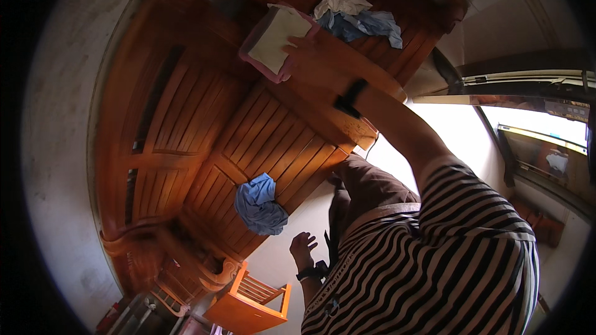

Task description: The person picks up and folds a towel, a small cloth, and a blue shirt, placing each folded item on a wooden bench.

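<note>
My right hand (pixel 307 58), blurred and with a dark band at the wrist, grips the near side of a pink-rimmed basket (pixel 261 66) with a pale inside; its fingers lie over the inner side. Right beside the basket, a crumpled heap of white cloth (pixel 342 3) and light blue cloth (pixel 384 25) rests on wooden slats. My left hand (pixel 302 245) hangs empty by my body with fingers apart and slightly bent. A bunched blue cloth (pixel 261 204) lies at the edge of the slatted wooden bench seat (pixel 279 135), just up and left of my left hand.
The bench's slatted wooden backrest (pixel 186 102) runs along the pale wall (pixel 60 116). At the bottom stand a carved wooden armrest (pixel 219 279) and a small orange-brown wooden stool (pixel 251 311). A wooden ledge (pixel 344 125) lies beneath my right forearm. Bright light enters at the right.
</note>
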`<action>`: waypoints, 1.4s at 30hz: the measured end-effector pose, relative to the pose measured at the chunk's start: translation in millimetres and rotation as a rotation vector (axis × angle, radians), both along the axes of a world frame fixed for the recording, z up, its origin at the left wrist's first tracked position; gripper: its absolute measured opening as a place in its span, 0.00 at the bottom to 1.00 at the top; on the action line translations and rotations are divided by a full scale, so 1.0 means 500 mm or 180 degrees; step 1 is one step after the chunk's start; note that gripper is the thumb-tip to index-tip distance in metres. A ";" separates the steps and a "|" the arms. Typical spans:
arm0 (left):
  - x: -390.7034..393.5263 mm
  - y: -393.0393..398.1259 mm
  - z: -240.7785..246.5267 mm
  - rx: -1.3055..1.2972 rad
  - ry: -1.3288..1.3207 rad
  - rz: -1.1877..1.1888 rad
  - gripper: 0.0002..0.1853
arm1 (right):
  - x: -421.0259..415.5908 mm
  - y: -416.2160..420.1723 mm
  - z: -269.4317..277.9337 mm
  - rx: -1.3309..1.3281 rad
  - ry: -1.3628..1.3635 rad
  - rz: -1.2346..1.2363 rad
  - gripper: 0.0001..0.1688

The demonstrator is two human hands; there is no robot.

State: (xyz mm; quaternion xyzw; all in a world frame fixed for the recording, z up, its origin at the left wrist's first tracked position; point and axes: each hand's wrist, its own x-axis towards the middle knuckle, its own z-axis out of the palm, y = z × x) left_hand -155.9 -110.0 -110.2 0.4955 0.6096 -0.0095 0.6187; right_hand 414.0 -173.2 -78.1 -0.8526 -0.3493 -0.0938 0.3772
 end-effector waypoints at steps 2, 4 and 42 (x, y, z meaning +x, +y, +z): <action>-0.052 -0.149 0.003 -0.0084 0.0046 0.0226 0.17 | -0.074 -0.209 0.016 -0.0044 0.0180 0.0090 0.28; -0.088 -0.237 -0.004 -0.0078 0.0084 0.0343 0.18 | -0.124 -0.393 0.003 -0.0320 0.0375 0.0152 0.25; 0.266 -0.448 0.196 0.0546 0.0527 -0.0134 0.15 | 0.305 -0.256 -0.307 -0.0800 0.0910 0.0572 0.19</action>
